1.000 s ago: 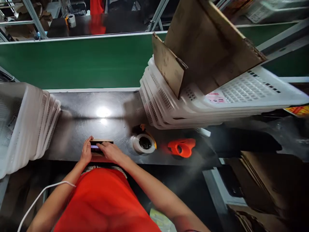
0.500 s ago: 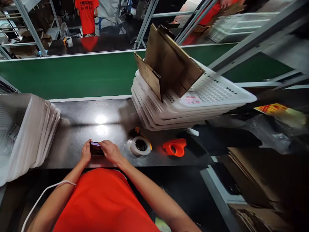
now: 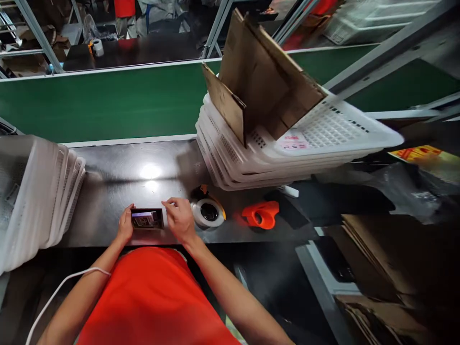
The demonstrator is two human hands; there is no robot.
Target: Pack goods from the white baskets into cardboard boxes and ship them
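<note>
On the steel bench lies a small cardboard box [image 3: 147, 227], its open side facing up. Inside it a packaged item with a purple and pale printed face [image 3: 144, 219] shows; its kind is too small to tell. My left hand [image 3: 125, 225] grips the left end of the box. At the opposite end my right hand [image 3: 180, 219] has its fingers curled, thumb and fingertips closed at a pale end flap [image 3: 164, 218]. Just right of that hand sits a roll of clear tape [image 3: 208, 212], and farther right an orange tape dispenser [image 3: 261, 214].
Stacked white baskets [image 3: 46, 191] stand at the left. Another stack of baskets [image 3: 323, 139] holds an opened cardboard carton [image 3: 262, 81] at the right. A green panel [image 3: 108, 105] runs behind the bench. Flattened cardboard [image 3: 381, 258] and a black phone-like object [image 3: 334, 258] lie at lower right.
My right hand has moved right, off the top of the box to its right end. The box's open side and contents now show. My left hand has stayed at the left end.
</note>
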